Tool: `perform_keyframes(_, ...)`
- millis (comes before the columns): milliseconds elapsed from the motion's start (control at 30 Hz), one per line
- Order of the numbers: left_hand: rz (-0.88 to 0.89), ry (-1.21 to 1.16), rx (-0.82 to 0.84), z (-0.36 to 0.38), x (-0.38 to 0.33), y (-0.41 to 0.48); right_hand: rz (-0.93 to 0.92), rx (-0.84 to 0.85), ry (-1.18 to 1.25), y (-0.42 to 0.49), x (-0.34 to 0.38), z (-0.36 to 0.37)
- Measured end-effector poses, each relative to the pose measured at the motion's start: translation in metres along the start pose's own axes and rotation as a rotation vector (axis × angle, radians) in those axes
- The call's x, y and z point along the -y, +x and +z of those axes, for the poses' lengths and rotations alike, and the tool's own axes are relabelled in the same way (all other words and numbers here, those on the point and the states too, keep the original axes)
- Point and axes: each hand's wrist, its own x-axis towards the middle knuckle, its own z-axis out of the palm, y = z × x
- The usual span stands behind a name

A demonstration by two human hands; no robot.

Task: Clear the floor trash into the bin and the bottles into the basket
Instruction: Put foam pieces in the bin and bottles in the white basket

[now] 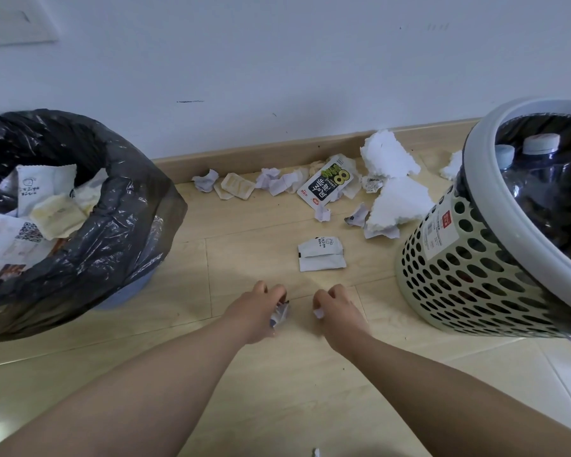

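The bin [122, 232], lined with a black bag, stands on my left and already has wrappers and papers inside. The perforated basket [468, 278] stands on my right, and the bottles [541, 159] lie in it; I see no bottle on the floor.

Between them, along the wall, the trash is not yet cleared: two broken pieces of white foam [396, 199] close to the basket, a black and white snack packet [327, 181], and a row of crumpled papers [277, 181]. Nearer to me lies a flat white sachet [322, 253], its long side running from left to right.

My left hand [257, 308] is curled around a crumpled wrapper [280, 313], low over the floor. My right hand [338, 308], just beside it, pinches a small white scrap [318, 313] between its fingertips.

Both pieces should go to the bin, I think, and the bin lies to the left of both hands. The left hand is the nearer one, so it has the shorter way; the right hand must cross in front of me. The sachet lies straight ahead of my right hand, so that hand would reach it more easily afterwards.
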Motion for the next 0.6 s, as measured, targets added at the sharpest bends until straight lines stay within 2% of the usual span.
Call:
perform_keyframes(267,-0.055,-0.124,-0.036,-0.007,-0.001,0.001,0.038,0.048,0.268,0.006,0.016,-0.003)
perform_keyframes(367,-0.102,-0.197,-0.054,-0.018,0.0,-0.003,0.091,0.033,0.453,0.009,0.027,-0.009)
perform_keyframes(600,-0.175,-0.769,-0.272,-0.065,0.002,-0.013,0.209,-0.047,1.04,0.022,0.079,-0.043)
